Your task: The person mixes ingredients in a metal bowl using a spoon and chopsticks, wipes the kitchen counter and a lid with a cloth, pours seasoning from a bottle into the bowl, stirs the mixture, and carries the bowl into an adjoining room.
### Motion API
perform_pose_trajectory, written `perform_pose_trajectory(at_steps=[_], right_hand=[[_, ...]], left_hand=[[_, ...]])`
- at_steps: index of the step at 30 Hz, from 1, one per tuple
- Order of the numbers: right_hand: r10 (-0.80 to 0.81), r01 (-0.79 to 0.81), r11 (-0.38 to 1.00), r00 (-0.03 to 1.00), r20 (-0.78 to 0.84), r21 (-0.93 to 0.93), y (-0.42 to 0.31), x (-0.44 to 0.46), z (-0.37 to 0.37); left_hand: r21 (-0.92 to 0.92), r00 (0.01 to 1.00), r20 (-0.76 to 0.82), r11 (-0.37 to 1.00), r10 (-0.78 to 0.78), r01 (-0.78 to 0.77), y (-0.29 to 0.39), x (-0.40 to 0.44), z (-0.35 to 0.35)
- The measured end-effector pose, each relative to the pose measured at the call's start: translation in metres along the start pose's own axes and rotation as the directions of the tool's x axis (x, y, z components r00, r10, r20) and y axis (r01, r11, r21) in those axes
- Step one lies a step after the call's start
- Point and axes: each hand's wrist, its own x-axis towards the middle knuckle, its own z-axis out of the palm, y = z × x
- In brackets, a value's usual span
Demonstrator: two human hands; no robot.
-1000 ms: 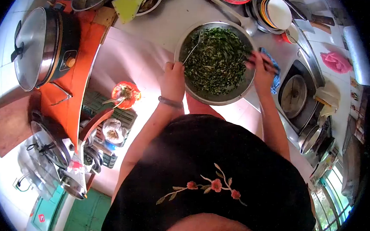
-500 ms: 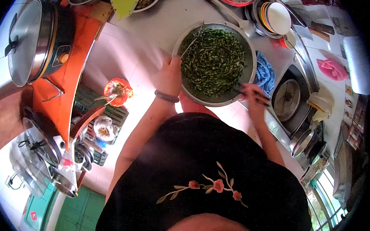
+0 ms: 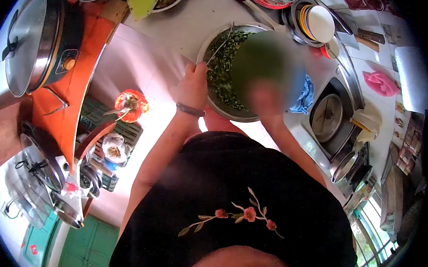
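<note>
A wide metal bowl (image 3: 205, 45) of chopped dark green leaves (image 3: 221, 66) sits at the counter's front edge. My left hand (image 3: 194, 81) is closed on its near left rim. A thin metal wire (image 3: 223, 47), perhaps a handle, runs from that hand up across the bowl's left side. My right hand (image 3: 266, 100) is over the bowl's right side. A large blurred patch covers its fingers, so whether it holds anything is hidden, and the right part of the leaves is hidden too.
A blue cloth (image 3: 303, 97) lies right of the bowl, beside the sink (image 3: 316, 122). Stacked bowls (image 3: 320, 24) and a cleaver with a wooden handle (image 3: 368, 43) stand behind. At left, a lidded electric pot (image 3: 32, 46) rests on an orange counter (image 3: 55, 120).
My right hand has moved left and a little up, from the bowl's right rim to over the bowl, and is now blurred. My left hand stays on the rim.
</note>
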Motion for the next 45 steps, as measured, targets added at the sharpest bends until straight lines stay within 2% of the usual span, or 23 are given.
perform_pose_trajectory(at_steps=[2, 3, 6, 7, 9, 10, 11, 14, 17, 19, 21, 24, 29, 30, 33, 34, 35, 36, 39, 40, 41, 42, 45], right_hand=[[-0.096, 0.095, 0.995, 0.994, 0.05, 0.022, 0.003, 0.039, 0.008], [-0.103, 0.105, 0.993, 0.994, 0.04, -0.046, 0.015, 0.056, -0.002], [-0.014, 0.019, 0.943, 1.0, 0.015, -0.333, 0.072, 0.052, -0.067], [0.073, -0.061, 0.939, 0.997, 0.022, -0.338, 0.076, 0.029, -0.081], [0.379, -0.378, 0.925, 0.925, -0.034, 0.023, 0.046, -0.012, -0.079], [0.105, -0.127, 0.97, 0.988, -0.111, -0.209, 0.035, -0.012, -0.063], [-0.177, 0.106, 0.89, 0.977, -0.121, -0.444, 0.018, -0.015, -0.041], [-0.147, 0.143, 0.986, 0.989, -0.036, -0.088, -0.005, 0.013, 0.006], [-0.082, 0.074, 0.991, 0.994, -0.076, -0.11, 0.019, 0.042, -0.019], [0.025, -0.034, 0.996, 0.993, -0.118, -0.077, 0.033, 0.023, -0.05], [0.064, -0.068, 0.997, 0.987, -0.149, -0.023, 0.029, -0.006, -0.066], [-0.027, 0.033, 0.999, 0.986, -0.165, 0.033, 0.01, -0.009, -0.055], [-0.089, 0.117, 0.967, 0.988, -0.129, 0.228, 0.0, -0.002, -0.044], [-0.143, 0.17, 0.956, 0.982, -0.127, 0.239, -0.004, -0.015, -0.046], [-0.427, 0.427, 0.903, 0.904, -0.022, 0.042, 0.025, -0.039, -0.049], [-0.465, 0.46, 0.883, 0.885, 0.038, 0.087, 0.013, -0.036, -0.051], [-0.211, 0.14, 0.931, 0.959, 0.186, 0.337, 0.034, -0.04, -0.048], [0.013, -0.223, 0.834, 0.922, 0.386, 0.505, 0.071, -0.048, -0.042], [-0.033, -0.093, 0.947, 0.924, 0.382, 0.306, 0.059, -0.036, -0.043], [-0.26, 0.244, 0.965, 0.943, 0.21, 0.096, 0.014, -0.025, -0.046], [-0.504, 0.512, 0.841, 0.859, 0.09, -0.174, -0.013, -0.021, -0.05], [-0.413, 0.417, 0.907, 0.908, 0.064, -0.06, -0.016, -0.024, -0.052], [-0.331, 0.336, 0.941, 0.94, -0.081, 0.051, -0.011, -0.026, -0.055]], left_hand=[[-0.021, 1.0, -0.02, 1.0, 0.012, -0.013, 0.0, 0.001, -0.001], [-0.029, 1.0, -0.021, 0.999, 0.021, -0.022, -0.001, -0.001, -0.002], [-0.006, 0.998, -0.063, 1.0, -0.008, 0.008, 0.001, -0.002, 0.001], [-0.023, 0.998, -0.064, 1.0, -0.003, 0.002, 0.0, -0.001, 0.002], [-0.054, 0.998, -0.06, 0.999, 0.002, -0.006, -0.004, -0.002, 0.004], [-0.093, 1.0, -0.022, 0.996, 0.01, -0.012, -0.001, -0.001, -0.001], [-0.093, 1.0, -0.029, 0.996, 0.01, -0.013, 0.001, -0.004, -0.001], [-0.079, 0.998, -0.061, 0.996, 0.032, -0.037, -0.002, 0.0, 0.001], [0.009, 0.999, -0.037, 1.0, 0.008, -0.007, 0.005, -0.001, -0.005], [0.015, 0.998, -0.053, 1.0, 0.021, -0.02, 0.002, -0.001, -0.001], [0.002, 0.998, -0.051, 1.0, 0.02, -0.02, 0.001, -0.001, 0.0], [0.013, 1.0, 0.004, 1.0, 0.003, -0.003, 0.004, 0.001, -0.004], [0.016, 0.998, -0.053, 0.999, 0.03, -0.03, 0.005, 0.003, -0.003], [0.022, 0.998, -0.056, 0.999, 0.031, -0.03, 0.004, 0.002, -0.002], [0.04, 0.965, -0.192, 0.984, 0.179, -0.174, 0.006, 0.006, -0.003], [0.052, 0.958, -0.201, 0.979, 0.205, -0.199, 0.005, 0.008, -0.003], [0.066, 0.95, -0.208, 0.973, 0.232, -0.223, 0.002, 0.009, -0.002], [0.08, 0.942, -0.212, 0.966, 0.259, -0.247, 0.001, 0.009, -0.002], [0.086, 0.925, -0.268, 0.963, 0.268, -0.254, 0.018, 0.005, -0.014], [0.086, 0.933, -0.25, 0.966, 0.257, -0.243, 0.018, 0.001, -0.015], [0.085, 0.94, -0.232, 0.968, 0.25, -0.236, 0.019, -0.002, -0.016], [0.084, 0.945, -0.218, 0.969, 0.244, -0.23, 0.02, -0.002, -0.017], [0.175, 0.947, -0.121, 0.946, 0.297, -0.274, 0.031, -0.008, -0.023]])
